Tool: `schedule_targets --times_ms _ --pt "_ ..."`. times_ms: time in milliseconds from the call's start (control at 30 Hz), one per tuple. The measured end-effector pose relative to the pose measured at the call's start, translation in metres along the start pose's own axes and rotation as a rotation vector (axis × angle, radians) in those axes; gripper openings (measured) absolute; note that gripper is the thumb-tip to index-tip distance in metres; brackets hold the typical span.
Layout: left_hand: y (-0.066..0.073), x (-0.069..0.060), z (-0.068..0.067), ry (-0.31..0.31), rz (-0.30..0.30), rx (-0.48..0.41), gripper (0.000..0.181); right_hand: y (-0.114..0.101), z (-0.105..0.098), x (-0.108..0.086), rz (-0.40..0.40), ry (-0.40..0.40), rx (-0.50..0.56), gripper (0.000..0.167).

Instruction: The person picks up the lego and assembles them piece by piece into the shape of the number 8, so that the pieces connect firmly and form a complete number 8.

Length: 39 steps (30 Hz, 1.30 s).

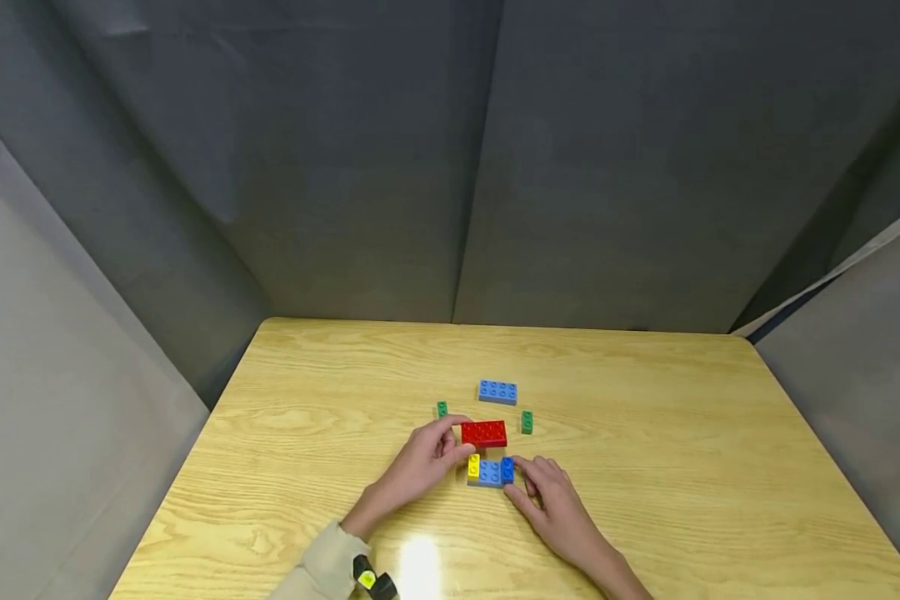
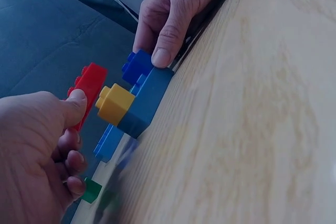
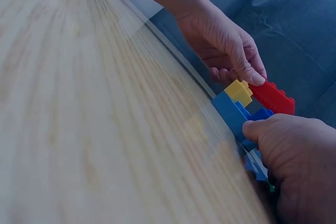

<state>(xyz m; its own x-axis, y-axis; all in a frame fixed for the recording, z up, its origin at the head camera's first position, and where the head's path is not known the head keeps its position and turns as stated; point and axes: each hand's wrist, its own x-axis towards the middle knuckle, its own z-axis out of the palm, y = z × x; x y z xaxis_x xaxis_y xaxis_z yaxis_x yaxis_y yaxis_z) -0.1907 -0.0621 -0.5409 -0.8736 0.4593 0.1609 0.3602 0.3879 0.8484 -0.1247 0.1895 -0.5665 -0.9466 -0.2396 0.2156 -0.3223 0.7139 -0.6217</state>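
My left hand [image 1: 423, 454] pinches a long red brick [image 1: 484, 434] by its left end, between thumb and fingers. It is held up off the table, just beyond a light blue brick [image 1: 490, 474]. On that blue brick's left end sits a small yellow brick [image 1: 473, 467], and a small dark blue brick [image 1: 507, 470] is on its right end; studs show between them. With thumb and index finger, my right hand [image 1: 558, 510] grips the right end of this blue assembly. In the left wrist view, the right thumb [image 2: 163, 56] presses against the light blue brick's side.
Farther back on the wooden table [image 1: 645, 433] lies another light blue brick [image 1: 498, 392]. Two small green bricks lie apart: one [image 1: 442, 408] just past the left hand, the other [image 1: 527, 422] to the right of the red brick. Grey curtains [image 1: 360, 167] hang behind the table.
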Motion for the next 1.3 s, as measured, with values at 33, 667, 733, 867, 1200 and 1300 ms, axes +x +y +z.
schedule_targets --times_ms 33,667,733,867,1200,1300 --pt "0.0004 -0.0006 -0.0001 0.0 0.006 -0.001 0.041 -0.0004 0.0001 0.0003 -0.001 0.001 0.0 0.043" --pt "0.0064 -0.003 0.0036 -0.053 0.023 -0.022 0.038 0.0023 0.0009 0.0013 0.009 0.024 0.009 0.042" --pt "0.0062 -0.0031 0.0041 -0.058 0.023 -0.022 0.038 0.0029 0.0013 0.0017 0.011 0.025 0.011 0.043" --pt "0.0054 -0.0032 0.0061 -0.063 0.031 -0.017 0.038 0.0029 0.0018 0.0023 0.004 0.033 0.023 0.042" --pt "0.0039 -0.0043 0.0071 -0.068 0.071 -0.004 0.037 -0.0011 0.001 0.003 0.004 0.033 0.024 0.039" --pt "0.0044 -0.0052 0.0054 -0.075 0.069 0.003 0.038 -0.002 0.0014 0.0039 0.002 0.031 0.022 0.039"
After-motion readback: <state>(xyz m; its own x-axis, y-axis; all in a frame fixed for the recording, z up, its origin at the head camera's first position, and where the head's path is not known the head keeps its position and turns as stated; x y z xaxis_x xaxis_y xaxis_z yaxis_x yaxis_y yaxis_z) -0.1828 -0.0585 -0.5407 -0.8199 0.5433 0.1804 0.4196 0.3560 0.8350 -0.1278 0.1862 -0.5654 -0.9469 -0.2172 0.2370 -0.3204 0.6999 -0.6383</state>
